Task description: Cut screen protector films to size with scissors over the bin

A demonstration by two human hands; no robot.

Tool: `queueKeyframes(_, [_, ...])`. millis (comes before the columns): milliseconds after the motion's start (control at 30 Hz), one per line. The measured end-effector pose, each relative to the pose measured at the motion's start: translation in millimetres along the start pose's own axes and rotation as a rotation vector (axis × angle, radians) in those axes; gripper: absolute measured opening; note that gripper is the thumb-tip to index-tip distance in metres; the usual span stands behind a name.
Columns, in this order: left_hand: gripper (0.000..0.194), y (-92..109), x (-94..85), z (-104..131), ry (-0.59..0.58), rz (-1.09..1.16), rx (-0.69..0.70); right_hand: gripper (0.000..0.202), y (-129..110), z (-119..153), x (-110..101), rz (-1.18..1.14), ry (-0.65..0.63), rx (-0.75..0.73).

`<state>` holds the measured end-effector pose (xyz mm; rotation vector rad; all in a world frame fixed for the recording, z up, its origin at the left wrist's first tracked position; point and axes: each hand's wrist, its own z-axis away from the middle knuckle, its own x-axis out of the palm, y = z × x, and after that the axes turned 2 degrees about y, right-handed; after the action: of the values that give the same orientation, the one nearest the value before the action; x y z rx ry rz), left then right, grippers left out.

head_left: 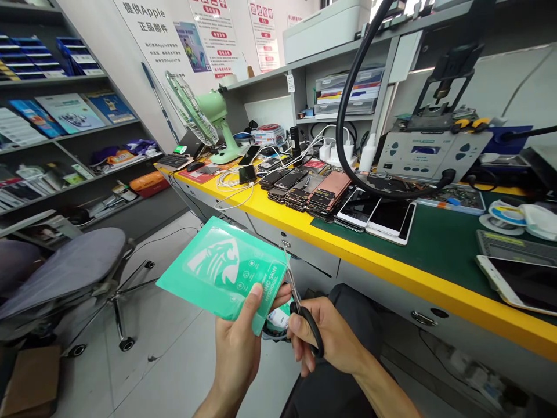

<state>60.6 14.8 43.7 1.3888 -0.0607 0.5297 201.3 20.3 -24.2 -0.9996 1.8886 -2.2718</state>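
Observation:
A flat green packet with a white emblem and the print "HYDROGEL" is pinched in my left hand, thumb on top and fingers beneath. It is held tilted, away from the bench. My right hand grips black-handled scissors. Their metal blades point up along the packet's right edge, close to the fingertips of my left hand. Whether the blades touch the packet I cannot tell. Below the hands a bin with green and white wrappers inside is partly hidden.
On the yellow-edged bench lie stacks of phones, white tablets and cables. A green fan and a grey soldering station stand at the back. An office chair is on the left.

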Motion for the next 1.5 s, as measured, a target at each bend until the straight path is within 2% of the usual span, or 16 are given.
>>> queueKeyframes(233, [0.032,-7.6,-4.4,-1.9,-0.02,0.017,0.035,0.055,2.4,0.9,-0.3,0.008,0.001,-0.001])
queueKeyframes(667, [0.03,-8.5,-8.1,-1.1,-0.043,-0.013,0.078,0.055,-1.8,3.0,3.1,0.045,0.017,0.009])
queueKeyframes(900, [0.037,-4.0,-7.1,-1.6,-0.027,-0.026,0.063,0.053,-4.4,3.8,1.9,0.085,0.026,0.029])
queueKeyframes(1267, [0.03,4.3,-5.6,-0.5,-0.044,-0.055,0.042,0.044,0.6,3.6,2.5,0.04,0.037,0.02])
queueKeyframes(1500, [0.034,5.9,-4.0,-1.4,-0.037,-0.064,0.048,0.047,-2.2,3.0,5.5,0.038,0.055,0.027])
